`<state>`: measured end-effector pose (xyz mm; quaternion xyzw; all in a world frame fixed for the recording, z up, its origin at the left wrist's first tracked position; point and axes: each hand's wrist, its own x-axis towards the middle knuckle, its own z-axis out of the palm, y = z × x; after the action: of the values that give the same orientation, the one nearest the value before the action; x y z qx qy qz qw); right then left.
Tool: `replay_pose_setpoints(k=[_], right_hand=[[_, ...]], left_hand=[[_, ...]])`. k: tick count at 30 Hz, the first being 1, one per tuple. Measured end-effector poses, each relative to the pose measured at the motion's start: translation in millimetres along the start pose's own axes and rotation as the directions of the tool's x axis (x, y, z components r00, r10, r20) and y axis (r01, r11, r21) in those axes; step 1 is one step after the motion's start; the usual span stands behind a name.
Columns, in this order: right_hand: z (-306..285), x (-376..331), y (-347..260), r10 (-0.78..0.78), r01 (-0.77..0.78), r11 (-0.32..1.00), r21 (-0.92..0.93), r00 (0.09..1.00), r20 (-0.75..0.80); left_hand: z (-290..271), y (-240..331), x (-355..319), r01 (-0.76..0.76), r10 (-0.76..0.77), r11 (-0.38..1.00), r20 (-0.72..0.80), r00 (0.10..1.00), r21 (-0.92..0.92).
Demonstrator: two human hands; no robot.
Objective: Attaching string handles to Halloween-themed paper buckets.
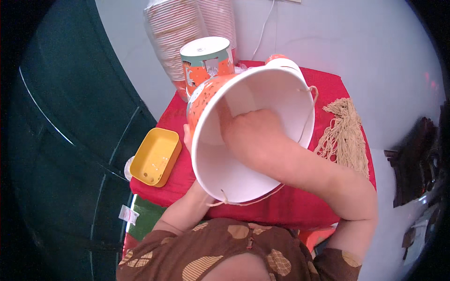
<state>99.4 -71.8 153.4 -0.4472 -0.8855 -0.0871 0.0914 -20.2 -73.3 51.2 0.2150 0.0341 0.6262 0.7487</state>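
A large paper bucket point(292, 110), white inside with an orange printed outside, is tilted with its mouth toward me. A thin twine handle point(253, 203) passes through holes on opposite sides of its rim. My left hand point(187, 136) supports the bucket from outside at its left; only a bit of its fingers shows past the wall. Deep inside the bucket is my right hand point(255, 129), its fingers curled near the inner wall and bottom. The fingertips are hidden, so anything in them cannot be made out.
Behind the bucket stands an upturned printed bucket point(206, 58), beside tall nested stacks of paper buckets point(173, 33) in clear plastic. A yellow tray point(157, 152) sits at the left of the red-covered table point(323, 77). A bundle of beige twine point(347, 138) lies at the right.
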Motion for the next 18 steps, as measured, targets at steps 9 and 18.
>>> replay_pose_setpoints(k=[9,18], right_hand=[[-8.9,-16.6,-0.3,-0.315,0.345,0.930,-0.130,0.926,0.206],[18.9,-3.2,11.9,-0.270,0.212,0.962,-0.171,0.823,-0.499]], left_hand=[[-5.7,7.5,-16.9,-0.041,0.047,0.993,-0.054,0.997,0.108],[0.4,5.7,7.6,-0.099,0.117,0.978,-0.090,0.989,0.183]])
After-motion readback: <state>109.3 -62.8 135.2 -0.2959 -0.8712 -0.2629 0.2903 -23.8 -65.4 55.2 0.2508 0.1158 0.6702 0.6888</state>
